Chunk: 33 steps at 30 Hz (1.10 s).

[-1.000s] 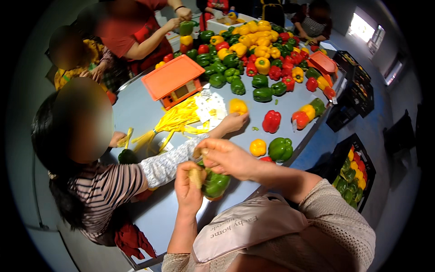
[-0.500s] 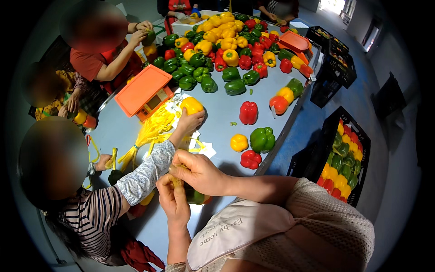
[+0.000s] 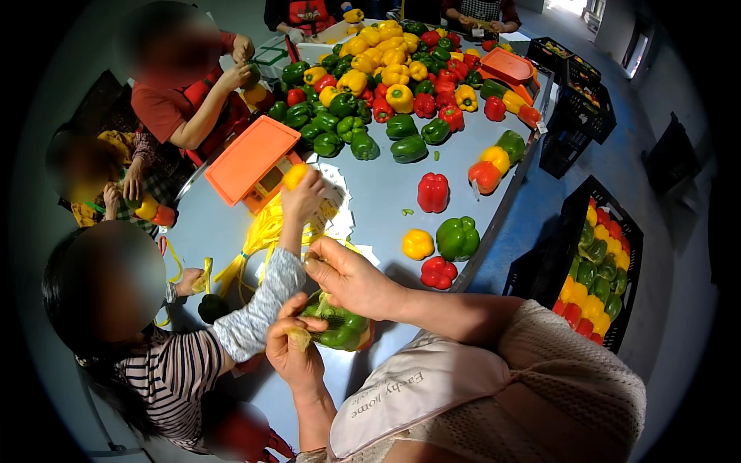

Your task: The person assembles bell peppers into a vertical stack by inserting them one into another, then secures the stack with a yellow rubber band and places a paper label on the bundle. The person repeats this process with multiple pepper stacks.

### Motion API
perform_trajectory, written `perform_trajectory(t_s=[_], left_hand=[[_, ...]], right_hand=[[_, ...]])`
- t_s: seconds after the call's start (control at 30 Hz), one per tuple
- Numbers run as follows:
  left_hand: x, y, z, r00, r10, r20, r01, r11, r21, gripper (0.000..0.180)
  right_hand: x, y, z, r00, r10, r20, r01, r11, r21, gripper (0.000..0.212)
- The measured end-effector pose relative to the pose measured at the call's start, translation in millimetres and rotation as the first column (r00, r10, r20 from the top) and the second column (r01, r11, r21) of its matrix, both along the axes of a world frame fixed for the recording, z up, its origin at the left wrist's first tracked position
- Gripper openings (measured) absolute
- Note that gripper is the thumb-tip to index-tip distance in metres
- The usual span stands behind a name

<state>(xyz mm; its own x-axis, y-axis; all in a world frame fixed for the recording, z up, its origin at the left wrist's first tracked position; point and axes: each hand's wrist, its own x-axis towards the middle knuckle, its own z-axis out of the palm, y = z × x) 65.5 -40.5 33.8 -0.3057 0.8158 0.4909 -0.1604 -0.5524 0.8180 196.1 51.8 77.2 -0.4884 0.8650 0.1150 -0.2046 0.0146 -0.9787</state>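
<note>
Close in front of me, a yellow mesh net bag with a green bell pepper (image 3: pixel 343 330) in it hangs between my hands; a bit of orange shows at its far side. Bunched netting sits pinched in the closed fingers of my left hand (image 3: pixel 295 347). Just above the pepper, my right hand (image 3: pixel 351 279) has its fingers pressed together on the upper part of the net. Nearest to my hands on the table lie a yellow pepper (image 3: pixel 417 244), a green pepper (image 3: pixel 458 238) and two red peppers, one at the front (image 3: pixel 438 272) and one farther back (image 3: pixel 433 192).
At my left a co-worker's hand (image 3: pixel 302 194) holds a yellow pepper by an orange scale (image 3: pixel 251 160) and yellow net strips (image 3: pixel 266 231). A big pepper pile (image 3: pixel 386 77) covers the far table. Black crates (image 3: pixel 617 255) stand on the right. Other people work around the table.
My hands have moved apart, the right one upward, and the netted green pepper now shows more. The co-worker's hand with the yellow pepper has moved slightly left, toward the scale.
</note>
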Motion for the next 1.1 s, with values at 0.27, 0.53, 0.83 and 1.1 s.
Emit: perform_trajectory(t_s=[0.27, 0.53, 0.83, 1.1], left_hand=[[-7, 2, 0, 0.995, -0.102, -0.021, 0.101, 0.994, -0.034, 0.011], [8, -2, 17, 0.998, 0.052, -0.03, -0.058, 0.959, -0.278, 0.007], [4, -5, 1, 0.831, 0.19, -0.522, -0.314, 0.936, -0.159, 0.007], [-2, 0, 23, 0.705, 0.084, -0.705, -0.106, 0.994, 0.012, 0.008]], right_hand=[[-3, 4, 9, 0.994, 0.109, -0.015, -0.109, 0.97, -0.215, 0.015], [6, -12, -5, 0.961, 0.178, -0.213, -0.216, 0.961, -0.17, 0.018], [1, -17, 4, 0.997, 0.042, 0.063, -0.061, 0.94, 0.337, 0.011], [8, -5, -1, 0.998, 0.061, -0.022, -0.059, 0.994, 0.095, 0.011]])
